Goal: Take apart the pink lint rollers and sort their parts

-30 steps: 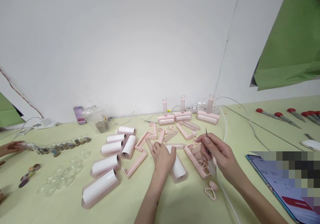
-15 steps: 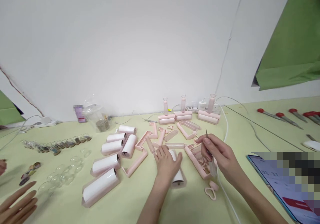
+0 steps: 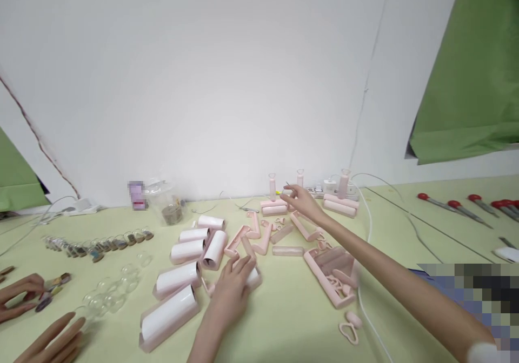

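Observation:
My left hand [image 3: 231,293] lies over a white roll in a pale pink clear sleeve [image 3: 254,279], its fingers wrapped on the roll's far end. My right hand [image 3: 302,201] reaches to the back of the table, pinching a thin pointed tool [image 3: 288,183] near the standing pink rollers [image 3: 340,204]. More white rolls [image 3: 168,315] lie to the left of my left hand. Pink frame parts [image 3: 264,237] and clear pink tubes [image 3: 287,251] lie between my hands. A pink tray-like part [image 3: 324,284] holding small pieces sits at the right.
Another person's hands [image 3: 57,341] are at the lower left, near clear domes [image 3: 109,293]. A clear bag [image 3: 170,206] stands by the wall. At the right are red-handled tools [image 3: 462,207], a white cable [image 3: 367,314] and a partly blurred phone [image 3: 433,298].
My left hand has moved left with the white roll. My right hand has gone from the pink parts at the right to the back rollers. The other person's hands have moved inward.

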`<move>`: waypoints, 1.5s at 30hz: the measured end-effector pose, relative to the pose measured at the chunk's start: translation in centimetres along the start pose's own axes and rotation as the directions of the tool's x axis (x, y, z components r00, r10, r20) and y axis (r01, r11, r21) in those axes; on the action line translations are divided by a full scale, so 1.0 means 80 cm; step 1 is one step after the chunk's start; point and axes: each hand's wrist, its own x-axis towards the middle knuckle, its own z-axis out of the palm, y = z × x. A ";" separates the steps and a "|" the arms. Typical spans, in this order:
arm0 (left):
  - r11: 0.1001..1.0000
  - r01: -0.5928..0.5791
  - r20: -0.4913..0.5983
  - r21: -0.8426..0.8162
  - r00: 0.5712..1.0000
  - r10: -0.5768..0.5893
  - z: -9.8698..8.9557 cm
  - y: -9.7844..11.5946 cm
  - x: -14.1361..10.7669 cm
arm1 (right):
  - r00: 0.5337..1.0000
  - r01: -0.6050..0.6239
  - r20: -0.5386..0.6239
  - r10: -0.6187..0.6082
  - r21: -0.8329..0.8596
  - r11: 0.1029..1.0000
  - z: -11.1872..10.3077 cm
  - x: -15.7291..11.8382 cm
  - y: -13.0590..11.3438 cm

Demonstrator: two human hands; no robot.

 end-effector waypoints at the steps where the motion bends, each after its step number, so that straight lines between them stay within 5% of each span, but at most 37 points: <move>1: 0.999 0.010 -0.024 0.038 1.000 -0.009 -0.001 -0.003 0.001 | 0.999 -0.032 0.001 0.032 -0.013 0.999 0.011 0.021 -0.001; 5: 0.998 0.043 -0.224 0.037 0.974 -0.034 0.007 0.002 0.001 | 0.994 -0.112 0.001 0.112 -0.043 0.993 0.047 0.066 -0.006; 9: 0.992 -0.040 -0.284 -0.122 0.959 0.004 0.005 0.019 -0.003 | 0.996 -0.086 0.000 0.086 -0.030 0.996 0.057 0.064 -0.008; 16: 0.914 -0.180 -0.374 -0.365 0.927 0.034 -0.032 0.044 0.017 | 0.978 0.208 -0.008 -0.208 0.077 0.975 0.000 0.006 -0.013; 21: 0.846 -0.221 -0.275 -0.485 0.957 0.093 -0.022 0.067 0.042 | 0.916 0.319 0.189 -0.353 0.187 0.929 -0.026 -0.099 -0.017; 23: 0.806 -0.223 -0.136 -0.548 0.975 0.177 -0.004 0.075 0.044 | 0.875 0.254 0.304 -0.377 0.375 0.892 -0.018 -0.142 -0.012; 26: 0.771 -0.137 0.083 -0.622 0.967 0.239 0.026 0.081 0.038 | 0.904 0.083 0.300 -0.304 0.576 0.813 -0.001 -0.184 0.008; 29: 0.831 -0.091 0.017 -0.549 0.993 0.120 0.043 0.079 0.029 | 0.951 -0.007 0.243 -0.191 0.634 0.773 0.004 -0.193 0.026; 33: 0.897 -0.094 -0.112 -0.432 0.992 0.050 0.034 0.075 0.025 | 0.964 0.076 0.203 -0.172 0.412 0.908 -0.015 -0.183 0.024; 38: 0.932 -0.162 0.028 -0.325 0.983 0.181 0.022 0.080 0.024 | 0.949 0.258 0.175 -0.261 0.039 0.965 -0.038 -0.188 0.002; 42: 0.931 -0.302 0.130 -0.203 0.934 0.332 0.034 0.086 0.019 | 0.941 0.292 0.184 -0.283 -0.021 0.956 -0.035 -0.198 -0.002; 45: 0.937 -0.315 0.142 -0.152 0.931 0.336 0.043 0.086 0.016 | 0.952 0.233 0.197 -0.234 0.027 0.972 -0.027 -0.198 0.003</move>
